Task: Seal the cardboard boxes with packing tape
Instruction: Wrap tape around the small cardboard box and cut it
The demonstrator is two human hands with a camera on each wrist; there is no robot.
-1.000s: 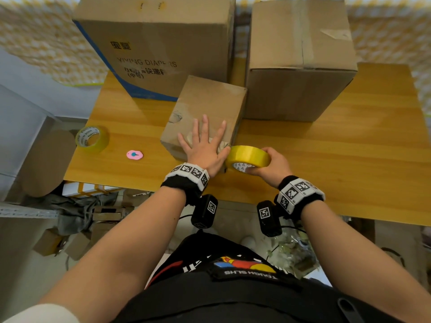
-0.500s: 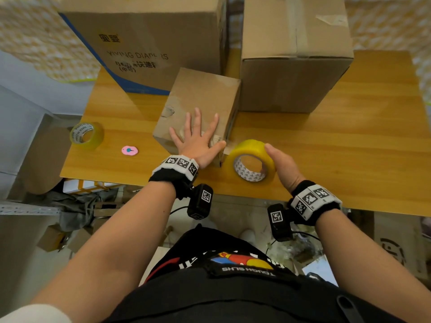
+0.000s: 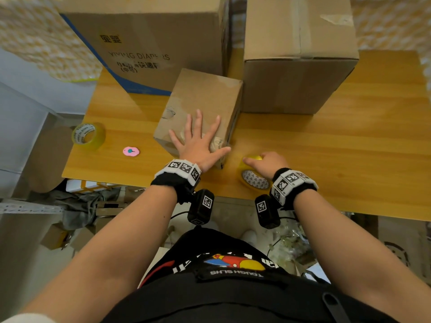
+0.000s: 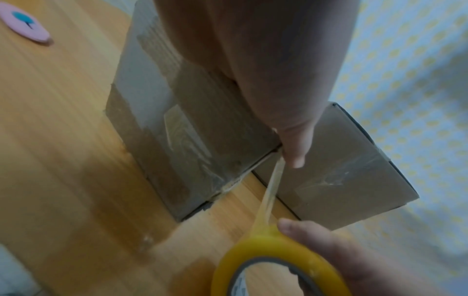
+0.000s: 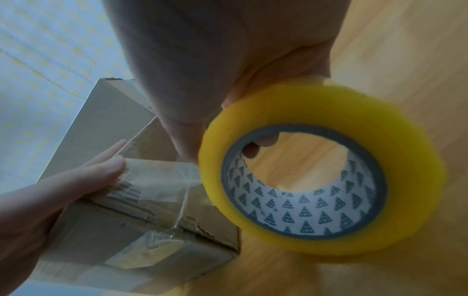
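A small cardboard box sits near the front of the wooden table. My left hand lies flat on its top with fingers spread, the thumb pressing the tape end at the box's right edge. My right hand grips a yellow tape roll just right of the box, low over the table's front edge. A stretched strip of tape runs from the roll up to the box edge. In the right wrist view the strip spans the box side.
Two large cardboard boxes stand behind, one printed at the left and one plain at the right. A second tape roll and a small pink disc lie at the table's left. Clutter shows below the table.
My right hand has pulled the yellow roll down and away from the box toward the table's front edge, drawing out tape. The left hand stays pressed on the box.
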